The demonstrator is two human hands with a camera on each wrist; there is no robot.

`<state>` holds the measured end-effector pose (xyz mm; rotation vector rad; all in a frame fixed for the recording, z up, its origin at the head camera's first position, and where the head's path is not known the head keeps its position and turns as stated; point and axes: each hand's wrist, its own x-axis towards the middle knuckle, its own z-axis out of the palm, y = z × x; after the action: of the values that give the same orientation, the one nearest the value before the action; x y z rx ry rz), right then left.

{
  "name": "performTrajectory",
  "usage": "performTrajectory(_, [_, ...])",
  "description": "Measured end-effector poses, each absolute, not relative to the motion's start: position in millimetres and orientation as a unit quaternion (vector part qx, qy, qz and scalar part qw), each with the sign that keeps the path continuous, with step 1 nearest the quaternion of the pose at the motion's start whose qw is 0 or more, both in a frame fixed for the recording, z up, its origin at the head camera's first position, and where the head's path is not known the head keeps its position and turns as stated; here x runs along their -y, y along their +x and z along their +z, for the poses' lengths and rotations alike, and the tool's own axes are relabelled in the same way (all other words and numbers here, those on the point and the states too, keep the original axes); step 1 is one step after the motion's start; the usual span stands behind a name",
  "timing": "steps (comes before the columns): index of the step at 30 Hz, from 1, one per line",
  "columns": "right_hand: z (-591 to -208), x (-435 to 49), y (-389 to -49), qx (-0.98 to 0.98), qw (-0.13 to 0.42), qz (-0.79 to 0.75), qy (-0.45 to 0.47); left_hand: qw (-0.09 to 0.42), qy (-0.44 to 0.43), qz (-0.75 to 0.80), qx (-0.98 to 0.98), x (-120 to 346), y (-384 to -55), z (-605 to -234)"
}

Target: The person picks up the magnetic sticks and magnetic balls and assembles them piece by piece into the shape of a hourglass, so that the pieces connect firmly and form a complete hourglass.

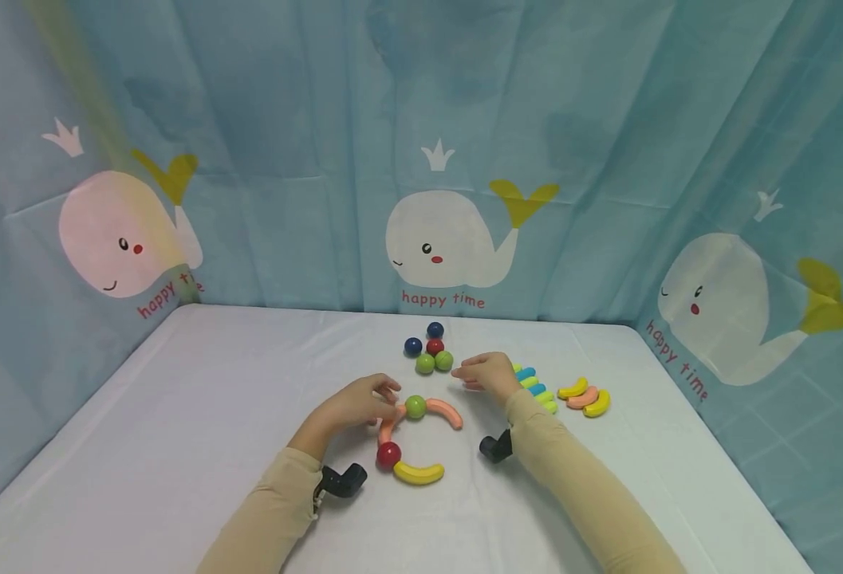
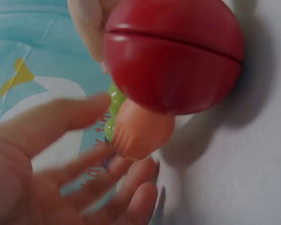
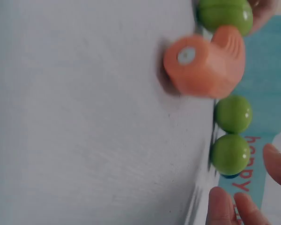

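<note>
An open ring of toy pieces lies on the table: a red ball, an orange curved piece, a green ball, a second orange curved piece and a yellow curved piece. My left hand is over the ring's left side, beside the first orange piece; in the left wrist view its thumb and fingers are spread apart. My right hand hovers right of two loose green balls, nothing between its fingers. The right wrist view shows the second orange piece's end.
Behind the ring stand two dark blue balls and another red ball. Green and blue sticks lie partly behind the right forearm. Farther right are yellow and orange curved pieces. A whale-print curtain borders the white table.
</note>
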<state>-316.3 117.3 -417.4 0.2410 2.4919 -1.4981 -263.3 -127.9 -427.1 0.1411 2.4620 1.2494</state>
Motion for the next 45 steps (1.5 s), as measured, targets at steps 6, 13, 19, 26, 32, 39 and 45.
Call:
performTrajectory(6, [-422.2, -111.5, -332.6, -0.839, 0.11, -0.52, 0.115, 0.18, 0.099, 0.424, -0.882, 120.0, -265.4, -437.2])
performTrajectory(13, [-422.2, -98.8, -342.5, -0.827, 0.095, -0.542, 0.118, 0.188, 0.071, 0.414, -0.888, 126.4, -265.4, -432.7])
performTrajectory(19, [-423.4, -94.0, -346.4, -0.825, 0.083, -0.549, 0.108, 0.191, 0.054, 0.417, -0.887, 131.1, -263.4, -425.6])
performTrajectory(26, [-423.8, -98.6, -346.8, -0.833, 0.092, -0.535, 0.108, 0.171, 0.102, 0.412, -0.889, 120.8, -265.2, -428.7])
performTrajectory(32, [-428.0, -111.1, -339.8, -0.851, 0.118, -0.502, 0.103, 0.158, 0.067, 0.404, -0.899, 121.9, -264.3, -427.1])
performTrajectory(39, [-429.3, -123.2, -318.7, -0.876, 0.144, -0.457, 0.062, 0.176, 0.036, 0.385, -0.905, 128.1, -261.6, -423.2])
performTrajectory(45, [-423.5, -122.2, -296.7, -0.879, 0.172, -0.444, 0.019, 0.168, 0.057, 0.395, -0.901, 124.5, -263.1, -426.5])
